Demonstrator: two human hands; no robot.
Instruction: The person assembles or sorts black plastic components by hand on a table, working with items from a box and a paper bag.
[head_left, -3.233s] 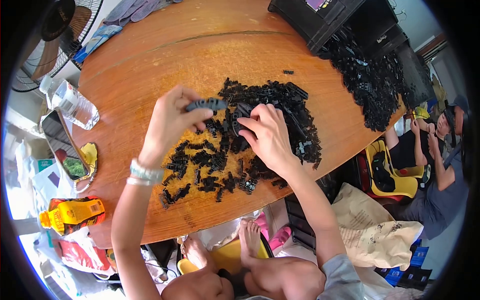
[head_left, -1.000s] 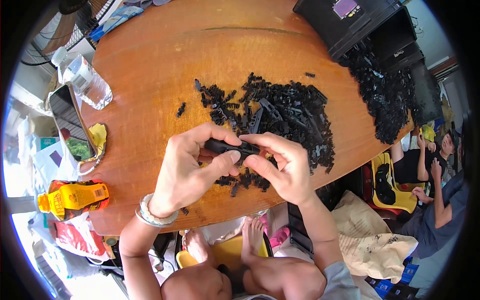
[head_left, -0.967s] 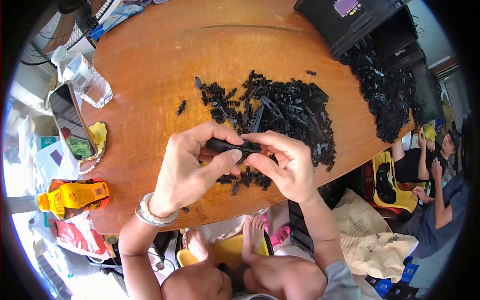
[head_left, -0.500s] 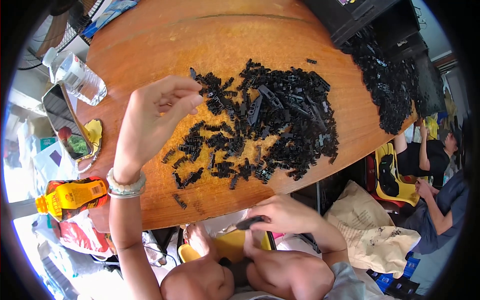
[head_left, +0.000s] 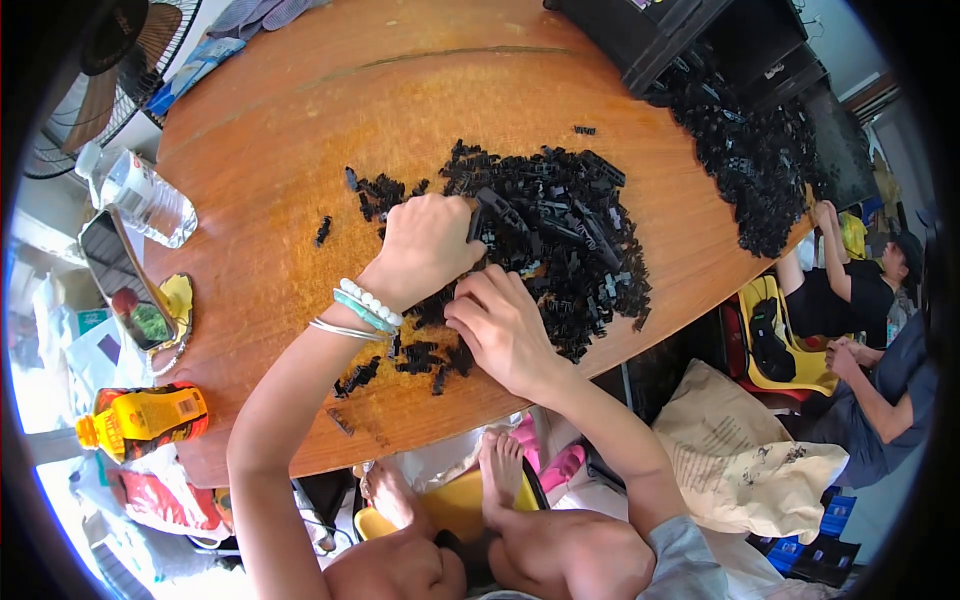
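Observation:
A heap of small black plastic parts (head_left: 560, 250) lies on the wooden table (head_left: 300, 120), with a few longer black pieces (head_left: 600, 240) on top. My left hand (head_left: 425, 245), wearing bracelets, reaches into the heap's left side. Its fingers are curled and mostly hidden under the hand; the thumb rests beside a dark piece. Close by on the near side, my right hand (head_left: 503, 330) has its bent fingers down among the parts, nearly meeting the left. Whatever either hand grips is hidden. Several loose clip-like parts (head_left: 425, 357) lie near the left wrist.
A bigger black heap (head_left: 740, 160) covers the table's right end, next to black crates (head_left: 660, 40). On the left are a water bottle (head_left: 150, 200), a phone (head_left: 125, 275) and an orange drink bottle (head_left: 145, 418). Another person (head_left: 850, 300) sits at the right, beyond a paper sack (head_left: 745, 450).
My left hand has moved right and down into the heap. My right hand, which held a dark piece below the table edge, has come up to the heap. The view has shifted slightly.

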